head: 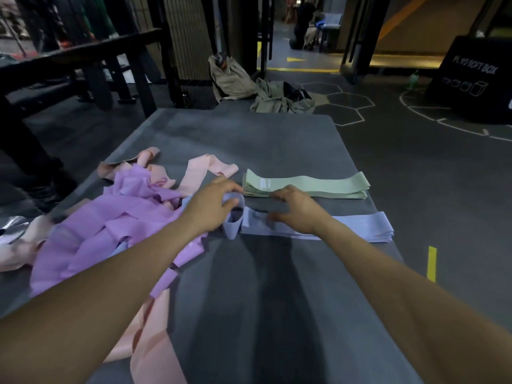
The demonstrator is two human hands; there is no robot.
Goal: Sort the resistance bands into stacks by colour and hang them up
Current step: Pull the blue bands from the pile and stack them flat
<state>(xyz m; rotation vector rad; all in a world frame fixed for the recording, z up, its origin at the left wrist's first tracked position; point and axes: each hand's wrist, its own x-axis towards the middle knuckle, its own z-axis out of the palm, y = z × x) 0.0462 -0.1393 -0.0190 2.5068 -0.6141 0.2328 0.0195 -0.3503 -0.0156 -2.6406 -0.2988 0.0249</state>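
Right now L hand [214, 200] pinches the looped end of a blue band [232, 217], thumb and fingers curled round it. Just R of that grip, R hand [296, 210] lies on the blue stack [360, 227], fingers bent and blurred, so can't tell if it holds anything. Beyond the grip, touching neither hand, sits the green stack [307, 185]. L of the grip: unsorted heap of purple bands [116, 220] w/ pink bands [210, 166], all on the grey mat [249, 286].
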